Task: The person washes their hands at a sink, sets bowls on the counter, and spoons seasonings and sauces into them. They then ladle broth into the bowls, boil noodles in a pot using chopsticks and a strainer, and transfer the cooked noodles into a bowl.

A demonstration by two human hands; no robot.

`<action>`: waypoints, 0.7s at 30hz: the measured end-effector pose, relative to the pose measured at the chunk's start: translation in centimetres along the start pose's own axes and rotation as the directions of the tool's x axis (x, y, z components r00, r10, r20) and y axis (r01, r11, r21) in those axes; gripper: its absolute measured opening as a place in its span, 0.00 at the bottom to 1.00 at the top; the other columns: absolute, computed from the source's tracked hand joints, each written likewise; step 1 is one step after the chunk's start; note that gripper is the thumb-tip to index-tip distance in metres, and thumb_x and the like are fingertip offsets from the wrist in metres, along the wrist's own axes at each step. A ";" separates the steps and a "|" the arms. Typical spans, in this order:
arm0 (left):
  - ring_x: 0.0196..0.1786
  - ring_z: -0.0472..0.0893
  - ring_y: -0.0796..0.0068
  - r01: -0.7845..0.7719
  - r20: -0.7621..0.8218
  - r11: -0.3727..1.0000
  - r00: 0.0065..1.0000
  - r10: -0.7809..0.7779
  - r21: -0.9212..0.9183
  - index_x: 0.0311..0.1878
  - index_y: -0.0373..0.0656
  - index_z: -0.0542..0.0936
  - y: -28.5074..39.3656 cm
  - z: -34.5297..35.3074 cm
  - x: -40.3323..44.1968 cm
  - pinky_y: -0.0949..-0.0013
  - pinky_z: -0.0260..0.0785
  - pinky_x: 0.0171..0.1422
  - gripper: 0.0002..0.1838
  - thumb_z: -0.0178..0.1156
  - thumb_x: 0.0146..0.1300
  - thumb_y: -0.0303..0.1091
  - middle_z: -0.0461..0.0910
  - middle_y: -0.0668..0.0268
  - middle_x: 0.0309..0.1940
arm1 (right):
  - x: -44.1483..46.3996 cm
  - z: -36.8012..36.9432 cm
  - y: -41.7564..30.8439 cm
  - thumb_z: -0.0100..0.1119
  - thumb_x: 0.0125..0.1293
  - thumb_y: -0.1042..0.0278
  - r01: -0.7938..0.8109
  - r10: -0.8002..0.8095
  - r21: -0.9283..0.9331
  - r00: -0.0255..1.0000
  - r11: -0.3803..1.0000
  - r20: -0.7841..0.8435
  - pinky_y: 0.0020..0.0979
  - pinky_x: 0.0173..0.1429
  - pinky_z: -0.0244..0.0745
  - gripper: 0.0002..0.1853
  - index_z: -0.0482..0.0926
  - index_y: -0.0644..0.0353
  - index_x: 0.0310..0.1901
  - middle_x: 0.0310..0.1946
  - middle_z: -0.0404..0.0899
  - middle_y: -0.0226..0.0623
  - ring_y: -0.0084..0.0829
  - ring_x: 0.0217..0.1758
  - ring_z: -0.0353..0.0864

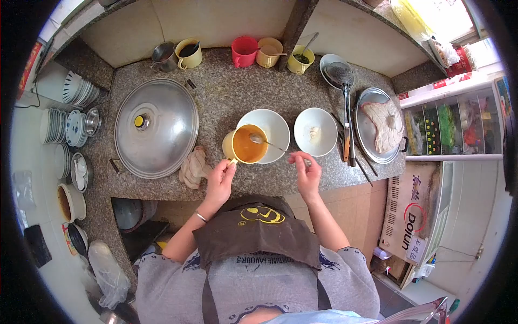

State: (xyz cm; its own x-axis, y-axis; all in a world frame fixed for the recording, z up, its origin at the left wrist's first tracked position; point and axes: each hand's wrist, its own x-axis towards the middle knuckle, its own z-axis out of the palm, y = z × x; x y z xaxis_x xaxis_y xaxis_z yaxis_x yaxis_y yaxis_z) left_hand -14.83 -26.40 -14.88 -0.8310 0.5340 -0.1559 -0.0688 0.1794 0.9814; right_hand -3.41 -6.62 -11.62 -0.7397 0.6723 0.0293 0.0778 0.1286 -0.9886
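My left hand [220,181] grips the handle of a yellow mug [229,144] filled with orange-brown liquid. The mug is held over the near left part of a white bowl [276,125], hiding some of it. A metal spoon [275,145] reaches from the mug toward my right hand [306,171], whose fingers are pinched on the handle end. The spoon's head rests at the liquid's surface. Just right of the first bowl stands a second white bowl [314,119] with a little pale stuff [313,133] at the bottom.
A large domed lid [162,108] and a crumpled cloth [195,168] lie to the left. Several mugs line the back, including a red mug [244,52]. On the right are a strainer [340,74], chopsticks [365,171] and a cloth-topped pot lid [367,137]. Stacked plates [53,126] stand far left.
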 end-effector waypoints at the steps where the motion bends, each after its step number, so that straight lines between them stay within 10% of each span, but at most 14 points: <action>1: 0.22 0.59 0.88 -0.001 0.013 1.000 1.000 0.000 0.019 0.32 0.37 0.71 0.0 0.1 0.0 0.78 0.54 0.25 0.09 0.49 0.63 0.34 0.62 0.75 0.18 | 0.0 0.1 0.2 0.47 0.64 0.72 0.000 0.000 0.001 1.000 1.000 0.002 0.23 0.42 0.69 0.08 0.74 0.67 0.38 0.29 0.76 0.34 0.22 0.35 0.74; 13: 0.23 0.62 0.88 0.007 -0.047 1.000 0.999 -0.008 -0.028 0.34 0.37 0.71 -0.7 -0.6 0.3 0.79 0.55 0.26 0.09 0.49 0.63 0.34 0.65 0.75 0.20 | 0.9 -1.6 0.8 0.46 0.65 0.68 -0.128 0.187 0.366 0.974 0.922 -0.131 0.26 0.42 0.68 0.10 0.73 0.67 0.39 0.28 0.75 0.34 0.24 0.33 0.73; 21: 0.33 0.68 0.86 0.128 0.013 0.992 0.992 -0.128 -0.014 0.36 0.39 0.71 -0.9 -1.8 0.3 0.80 0.62 0.38 0.09 0.45 0.66 0.35 0.71 0.72 0.29 | 1.0 -3.5 0.2 0.45 0.65 0.72 0.061 -0.054 0.049 0.988 0.997 -0.144 0.25 0.42 0.68 0.08 0.73 0.67 0.38 0.30 0.76 0.35 0.25 0.36 0.74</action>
State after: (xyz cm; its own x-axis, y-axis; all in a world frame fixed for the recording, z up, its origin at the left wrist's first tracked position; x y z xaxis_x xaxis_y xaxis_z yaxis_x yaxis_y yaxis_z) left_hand -15.99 -27.90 -15.64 -0.8081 0.5175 -0.2814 -0.1823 0.2344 0.9549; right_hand -1.82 -3.34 -11.30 -0.6391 0.7622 0.1030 -0.0007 0.1334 -0.9911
